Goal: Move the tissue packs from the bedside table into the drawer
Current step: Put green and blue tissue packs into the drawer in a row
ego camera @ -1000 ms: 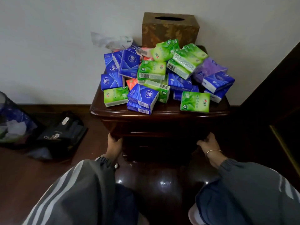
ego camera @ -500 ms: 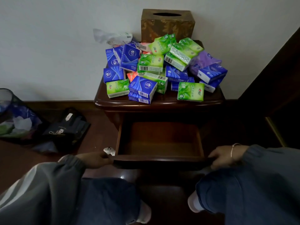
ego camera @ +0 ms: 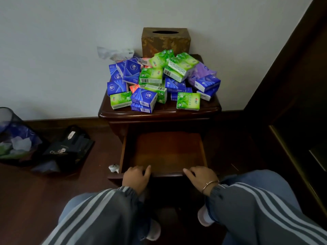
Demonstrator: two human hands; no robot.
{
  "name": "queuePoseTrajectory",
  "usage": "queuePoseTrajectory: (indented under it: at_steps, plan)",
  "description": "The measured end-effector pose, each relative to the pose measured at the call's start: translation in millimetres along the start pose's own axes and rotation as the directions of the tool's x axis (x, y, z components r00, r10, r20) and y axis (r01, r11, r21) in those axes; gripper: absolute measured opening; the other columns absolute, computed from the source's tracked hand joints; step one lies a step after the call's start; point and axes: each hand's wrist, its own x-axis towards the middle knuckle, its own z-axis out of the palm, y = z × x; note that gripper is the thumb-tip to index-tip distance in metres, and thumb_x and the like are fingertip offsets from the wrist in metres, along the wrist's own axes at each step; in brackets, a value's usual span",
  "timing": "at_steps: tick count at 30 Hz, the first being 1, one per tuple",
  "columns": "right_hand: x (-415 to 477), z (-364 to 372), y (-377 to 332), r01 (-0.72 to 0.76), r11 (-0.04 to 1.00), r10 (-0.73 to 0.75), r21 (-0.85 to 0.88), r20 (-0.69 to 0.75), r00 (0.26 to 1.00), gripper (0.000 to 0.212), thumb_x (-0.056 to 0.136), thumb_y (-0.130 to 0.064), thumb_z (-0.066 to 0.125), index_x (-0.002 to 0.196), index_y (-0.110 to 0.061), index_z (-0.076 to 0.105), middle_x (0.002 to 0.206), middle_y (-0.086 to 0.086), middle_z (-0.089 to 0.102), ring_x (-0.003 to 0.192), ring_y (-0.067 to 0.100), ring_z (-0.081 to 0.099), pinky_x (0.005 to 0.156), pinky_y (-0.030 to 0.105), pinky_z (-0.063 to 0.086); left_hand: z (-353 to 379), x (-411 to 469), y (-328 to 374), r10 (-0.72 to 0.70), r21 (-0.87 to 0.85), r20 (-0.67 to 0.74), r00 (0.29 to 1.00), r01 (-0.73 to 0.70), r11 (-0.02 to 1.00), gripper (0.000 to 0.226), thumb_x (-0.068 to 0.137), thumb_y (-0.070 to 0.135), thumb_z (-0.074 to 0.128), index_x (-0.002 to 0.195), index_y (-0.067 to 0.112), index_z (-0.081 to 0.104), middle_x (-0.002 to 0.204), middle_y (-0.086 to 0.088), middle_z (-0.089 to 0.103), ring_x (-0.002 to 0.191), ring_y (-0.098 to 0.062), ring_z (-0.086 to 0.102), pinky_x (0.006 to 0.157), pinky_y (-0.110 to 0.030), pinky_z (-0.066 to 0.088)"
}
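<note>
Several tissue packs (ego camera: pixel 159 82), blue, green, purple and orange, lie heaped on the dark wooden bedside table (ego camera: pixel 159 114). Below the tabletop the drawer (ego camera: pixel 168 151) stands pulled out, its brown bottom bare. My left hand (ego camera: pixel 136 177) lies over the left half of the drawer's front rim, fingers loosely apart and holding nothing. My right hand (ego camera: pixel 200 176), with a thin bangle at the wrist, lies over the right half of the rim in the same way. Both hands are well below the packs.
A brown tissue box (ego camera: pixel 165 42) stands against the wall behind the heap, with a crumpled clear wrapper (ego camera: pixel 113 53) to its left. On the floor at left are a mesh waste bin (ego camera: pixel 14 138) and a dark bag (ego camera: pixel 70 147). A small white object (ego camera: pixel 113 168) lies by the drawer's left corner. Dark furniture (ego camera: pixel 292 103) rises on the right.
The drawer went from closed to pulled out. Since half a second ago both hands have left its front corners and moved inward along the front rim.
</note>
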Motion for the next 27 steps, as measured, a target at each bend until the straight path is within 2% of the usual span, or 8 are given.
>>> queuePoseTrajectory:
  at_steps: [2, 5, 9, 13, 16, 19, 23, 27]
  plan:
    - [-1, -10, 2, -0.051, 0.998, 0.055, -0.036, 0.145, 0.988, 0.063, 0.088, -0.070, 0.019, 0.062, -0.021, 0.050, 0.066, -0.002, 0.050, 0.070, 0.020, 0.053, 0.065, 0.030, 0.039, -5, -4, 7, -0.053, 0.091, 0.172, 0.984, 0.038, 0.995, 0.059, 0.095, 0.057, 0.033, 0.059, 0.013, 0.049, 0.060, -0.002, 0.051, 0.060, -0.021, 0.054, 0.058, -0.029, 0.037]
    - [-7, -12, 16, -0.082, 0.997, 0.078, -0.003, 0.348, 0.934, 0.081, 0.083, -0.076, 0.022, 0.078, -0.008, 0.066, 0.075, 0.007, 0.060, 0.074, 0.024, 0.057, 0.069, 0.030, 0.040, 2, -22, 4, -0.043, 0.200, 0.323, 0.945, -0.024, 0.980, 0.064, 0.092, 0.064, 0.028, 0.055, 0.015, 0.047, 0.053, 0.001, 0.048, 0.049, -0.013, 0.047, 0.052, -0.027, 0.035]
    - [-13, -6, 29, -0.084, 0.994, 0.053, 0.071, 0.362, 0.931, 0.081, 0.086, -0.071, 0.027, 0.108, -0.003, 0.067, 0.114, 0.019, 0.065, 0.104, 0.032, 0.062, 0.089, 0.035, 0.048, 2, -26, -5, -0.076, 0.194, 0.301, 0.951, 0.017, 0.981, 0.065, 0.092, 0.064, 0.028, 0.053, 0.015, 0.045, 0.053, 0.002, 0.049, 0.048, -0.011, 0.046, 0.047, -0.024, 0.033]
    - [-18, -8, 22, -0.063, 0.994, 0.026, 0.091, 0.360, 0.932, 0.064, 0.089, -0.064, 0.034, 0.094, -0.011, 0.069, 0.098, 0.010, 0.068, 0.095, 0.025, 0.063, 0.079, 0.031, 0.047, -1, -25, -5, -0.162, 0.148, 0.331, 0.930, 0.118, 0.982, 0.064, 0.094, 0.060, 0.030, 0.073, 0.008, 0.063, 0.072, -0.003, 0.062, 0.065, -0.018, 0.058, 0.065, -0.027, 0.045]
    - [-15, -29, 16, 0.002, 0.969, 0.003, 0.247, -0.021, 1.000, 0.033, 0.090, -0.049, 0.051, 0.102, -0.022, 0.066, 0.101, 0.001, 0.070, 0.095, 0.021, 0.064, 0.078, 0.029, 0.049, -14, -20, 6, -0.142, -0.060, 0.214, 0.966, 0.158, 0.986, 0.053, 0.095, 0.056, 0.035, 0.092, 0.011, 0.062, 0.086, -0.003, 0.066, 0.081, -0.020, 0.064, 0.075, -0.030, 0.050]
    - [5, -72, 10, 0.070, 0.860, 0.168, 0.505, -0.409, 0.897, 0.020, 0.088, -0.028, 0.060, 0.104, -0.017, 0.067, 0.096, 0.003, 0.071, 0.088, 0.020, 0.067, 0.076, 0.026, 0.050, -40, 1, 37, -0.040, -0.273, -0.041, 0.998, 0.028, 0.962, 0.033, 0.097, 0.043, 0.043, 0.100, 0.014, 0.060, 0.093, -0.001, 0.064, 0.089, -0.021, 0.062, 0.076, -0.027, 0.041]
    - [18, -110, 1, 0.194, 0.865, 0.146, 0.462, -0.602, 0.785, 0.014, 0.086, -0.020, 0.061, 0.097, -0.015, 0.068, 0.089, 0.002, 0.071, 0.084, 0.016, 0.066, 0.074, 0.032, 0.054, -75, 26, 74, 0.058, -0.332, -0.336, 0.940, -0.176, 0.927, 0.021, 0.095, 0.024, 0.050, 0.107, 0.011, 0.062, 0.102, -0.007, 0.063, 0.096, -0.021, 0.058, 0.079, -0.024, 0.036]
    - [21, -105, 12, 0.192, 0.897, 0.081, 0.398, -0.576, 0.814, 0.012, 0.086, -0.018, 0.061, 0.094, -0.015, 0.068, 0.089, 0.001, 0.070, 0.087, 0.017, 0.066, 0.076, 0.034, 0.055, -80, 36, 71, 0.141, -0.266, -0.363, 0.921, -0.247, 0.932, 0.018, 0.094, 0.018, 0.052, 0.105, 0.009, 0.063, 0.101, -0.008, 0.063, 0.095, -0.021, 0.058, 0.078, -0.022, 0.036]
